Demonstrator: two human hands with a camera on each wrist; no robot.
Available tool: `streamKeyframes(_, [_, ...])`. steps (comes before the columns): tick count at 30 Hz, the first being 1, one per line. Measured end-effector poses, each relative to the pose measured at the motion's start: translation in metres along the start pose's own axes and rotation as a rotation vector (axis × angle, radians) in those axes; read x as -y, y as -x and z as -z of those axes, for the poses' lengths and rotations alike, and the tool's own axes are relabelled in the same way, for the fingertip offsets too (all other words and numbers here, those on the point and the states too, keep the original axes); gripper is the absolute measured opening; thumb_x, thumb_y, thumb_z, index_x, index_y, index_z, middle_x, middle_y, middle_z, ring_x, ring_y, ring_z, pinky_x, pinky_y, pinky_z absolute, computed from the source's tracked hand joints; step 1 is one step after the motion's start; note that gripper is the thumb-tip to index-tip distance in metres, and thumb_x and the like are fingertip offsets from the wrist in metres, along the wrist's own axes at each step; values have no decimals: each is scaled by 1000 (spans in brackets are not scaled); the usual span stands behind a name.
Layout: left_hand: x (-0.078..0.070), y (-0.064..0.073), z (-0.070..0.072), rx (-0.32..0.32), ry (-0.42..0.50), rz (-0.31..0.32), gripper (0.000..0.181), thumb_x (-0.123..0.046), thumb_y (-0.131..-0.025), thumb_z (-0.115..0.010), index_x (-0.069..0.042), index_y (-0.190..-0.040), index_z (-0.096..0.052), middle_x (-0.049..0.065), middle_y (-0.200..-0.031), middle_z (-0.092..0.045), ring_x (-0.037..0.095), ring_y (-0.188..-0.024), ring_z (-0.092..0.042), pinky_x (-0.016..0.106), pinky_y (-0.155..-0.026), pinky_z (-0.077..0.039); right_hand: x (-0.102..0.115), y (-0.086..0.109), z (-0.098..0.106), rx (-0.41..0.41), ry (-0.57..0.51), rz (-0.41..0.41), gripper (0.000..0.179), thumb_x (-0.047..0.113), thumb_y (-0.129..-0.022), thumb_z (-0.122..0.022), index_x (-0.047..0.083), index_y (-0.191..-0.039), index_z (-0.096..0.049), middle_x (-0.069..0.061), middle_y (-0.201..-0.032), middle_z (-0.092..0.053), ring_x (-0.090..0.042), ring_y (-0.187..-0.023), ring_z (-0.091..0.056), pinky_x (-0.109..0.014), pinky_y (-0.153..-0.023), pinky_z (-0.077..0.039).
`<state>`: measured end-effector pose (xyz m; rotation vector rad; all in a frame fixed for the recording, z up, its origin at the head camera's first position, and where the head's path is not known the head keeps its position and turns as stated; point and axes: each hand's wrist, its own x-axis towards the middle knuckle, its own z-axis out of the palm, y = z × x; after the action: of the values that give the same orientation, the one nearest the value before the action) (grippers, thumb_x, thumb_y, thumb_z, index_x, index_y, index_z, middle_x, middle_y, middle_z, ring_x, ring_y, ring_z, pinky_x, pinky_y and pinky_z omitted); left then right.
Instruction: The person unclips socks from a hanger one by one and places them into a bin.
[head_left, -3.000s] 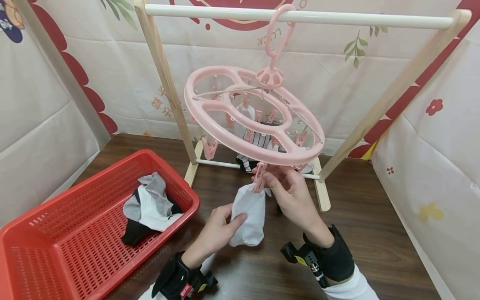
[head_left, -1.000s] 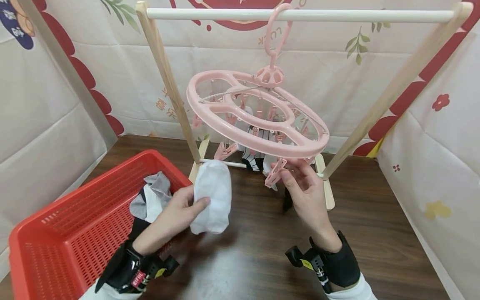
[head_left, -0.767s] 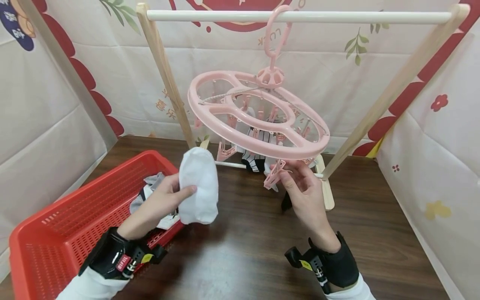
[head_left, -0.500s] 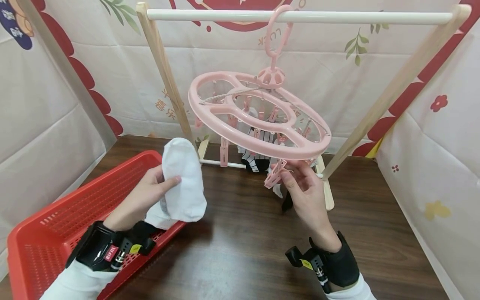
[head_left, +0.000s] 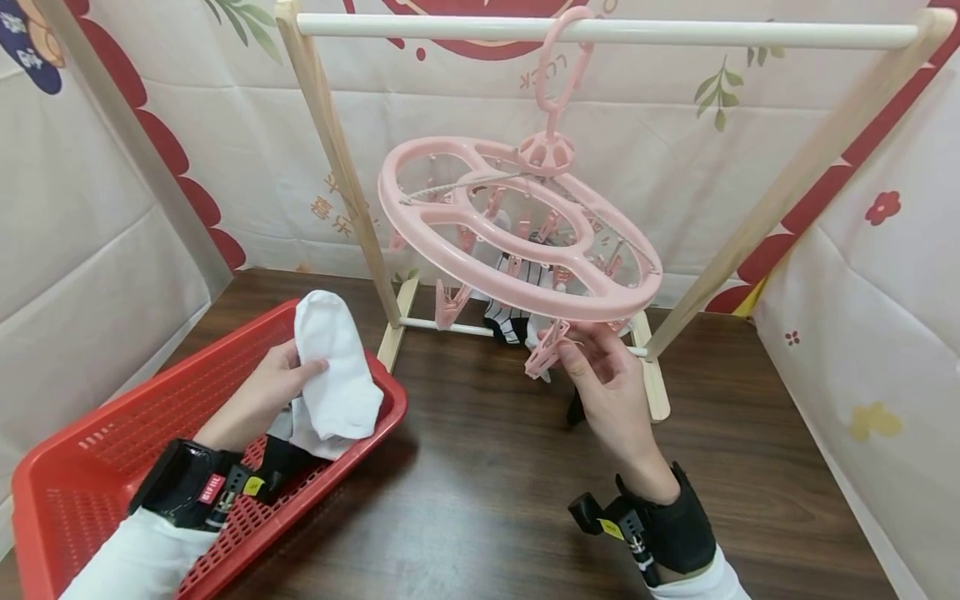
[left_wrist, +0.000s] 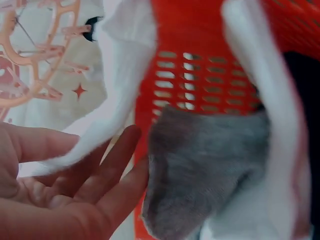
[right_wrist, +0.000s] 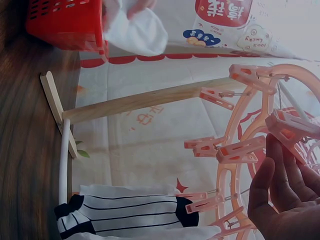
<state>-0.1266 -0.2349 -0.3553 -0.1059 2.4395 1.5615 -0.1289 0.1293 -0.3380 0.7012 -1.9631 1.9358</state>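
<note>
White sock [head_left: 336,367] pinched in left hand [head_left: 264,387], pink clip [head_left: 547,352] in right hand [head_left: 609,379], striped sock [right_wrist: 135,210] hung, grey sock [left_wrist: 200,160] pending near red basket's [head_left: 395,400] right edge.

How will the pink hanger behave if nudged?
Probably swings or turns: it hangs from the white rail by one hook. Apt to tip: the pink hanger slants toward the right hand gripping one clip. Looks stiff: no visible sag.

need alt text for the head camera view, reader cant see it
A person's left hand holds a white sock over a red basket, while the right hand grips a pink clip on a round hanger hung from a wooden-legged rack.
</note>
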Motion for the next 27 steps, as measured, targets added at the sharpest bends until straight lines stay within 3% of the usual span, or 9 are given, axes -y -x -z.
streamKeyframes(13, [31,-3,10,23,-188,101,63,-17,-93,-51,7,-140,-16,34,-129,-40,42,-105,-49,56,-87,-46,2,1,0,-16,-15,-11,27,0,-92,-49,-2,-119,-51,3,-105,-64,-12,-94,-60,-18,-79,-49])
streamKeyframes(19, [35,-2,16,-45,-251,108,71,-23,-90,-56,9,-138,-15,35,-131,-35,46,-111,-41,62,-92,-40,4,0,0,-28,-50,-3,28,-1,-91,-49,-4,-119,-50,3,-106,-64,-12,-95,-60,-19,-80,-50])
streamKeyframes(27, [18,0,14,-184,-390,61,77,-21,-86,-59,8,-141,-13,38,-135,-24,50,-114,-33,64,-90,-39,8,0,-1,-101,-120,3,30,-6,-89,-50,-5,-119,-50,-4,-105,-64,-13,-90,-63,-20,-79,-51])
